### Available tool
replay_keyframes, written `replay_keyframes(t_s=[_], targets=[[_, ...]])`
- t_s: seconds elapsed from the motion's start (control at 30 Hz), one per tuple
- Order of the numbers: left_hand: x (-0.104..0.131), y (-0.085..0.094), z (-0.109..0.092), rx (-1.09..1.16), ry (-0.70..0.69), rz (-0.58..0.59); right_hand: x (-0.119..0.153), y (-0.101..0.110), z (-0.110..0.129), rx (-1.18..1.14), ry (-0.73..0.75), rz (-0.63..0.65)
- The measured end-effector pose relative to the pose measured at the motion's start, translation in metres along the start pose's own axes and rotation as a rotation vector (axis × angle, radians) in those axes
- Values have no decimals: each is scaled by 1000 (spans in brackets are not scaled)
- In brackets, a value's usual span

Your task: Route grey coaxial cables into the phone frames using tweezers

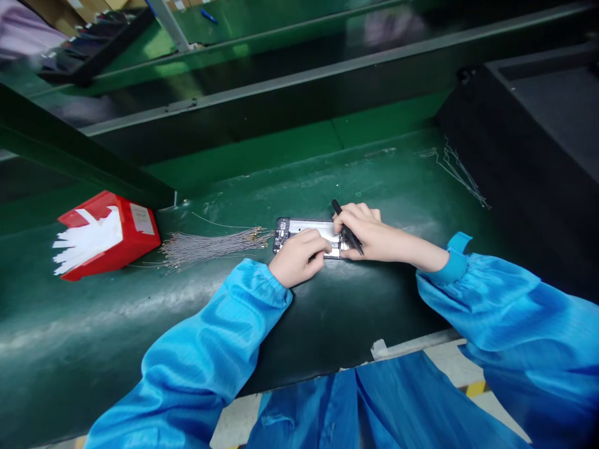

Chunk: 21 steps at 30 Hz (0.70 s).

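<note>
An opened phone [299, 226] lies flat on the green table, its metal inner frame facing up and circuit parts showing at its left end. My left hand [302, 254] rests over the phone's near edge with fingers curled together; whatever they pinch is hidden. In my right hand [362, 232], at the phone's right end, is a slim black tool [346, 226], slanting across the fingers. That hand's thumb and fingertips touch the phone. Just left of the phone lies a bundle of thin grey cables [210, 244] with small gold-coloured ends.
A red bin [140, 232] with white paper strips [91, 240] stands at the left, near a green post [84, 149]. Several loose wires [461, 171] lie beside a large black box [524, 149] on the right. A rail [281, 84] crosses behind. Another person's sleeve [23, 28] shows top left.
</note>
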<state>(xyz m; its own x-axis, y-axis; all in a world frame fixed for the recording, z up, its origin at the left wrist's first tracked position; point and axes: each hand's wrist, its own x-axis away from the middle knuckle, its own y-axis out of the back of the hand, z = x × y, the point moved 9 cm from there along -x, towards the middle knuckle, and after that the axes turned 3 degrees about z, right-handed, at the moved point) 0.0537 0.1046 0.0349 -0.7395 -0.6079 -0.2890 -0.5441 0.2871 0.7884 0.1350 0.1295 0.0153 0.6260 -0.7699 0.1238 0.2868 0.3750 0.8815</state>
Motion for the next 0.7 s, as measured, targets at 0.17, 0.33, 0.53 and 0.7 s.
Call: replay_keyframes(t_s=[0.17,0.33,0.53,0.7], targets=[[-1,-3,5,-41,67,-4,0,1,2,49,47,11],[-1,-8,7,-83,92,20,-5,3,11,209,94,51],[-2,-8,6,-84,80,40,-10,-1,14,306,32,139],[-1,-6,4,-1,40,78,-10,-1,13,202,-28,152]])
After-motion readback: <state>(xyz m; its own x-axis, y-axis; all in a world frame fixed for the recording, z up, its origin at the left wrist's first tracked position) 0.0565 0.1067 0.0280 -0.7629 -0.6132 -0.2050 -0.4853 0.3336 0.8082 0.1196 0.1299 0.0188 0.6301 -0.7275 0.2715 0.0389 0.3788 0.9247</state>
